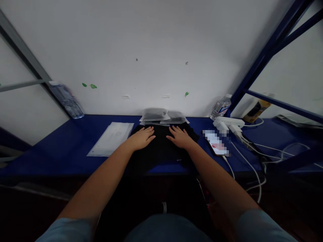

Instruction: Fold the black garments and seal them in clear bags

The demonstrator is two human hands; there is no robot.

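A black garment [158, 148] lies spread on the blue desk, with a small white mark near its lower right. My left hand [141, 138] rests flat on its left part, fingers spread. On the right part, my right hand [180, 137] also lies flat with the fingers apart. Behind the garment, against the wall, are clear bags [154, 115] with dark folded contents. To the left of my left hand lies a flat translucent plastic bag [111, 138].
At the right a phone [215, 143] is plugged into a cable, near a white power strip [228, 121] with several cords. A labelled bottle [222, 107] stands behind it. Another bottle [67, 100] leans at the back left. Blue metal posts [262, 64] frame the desk [63, 144].
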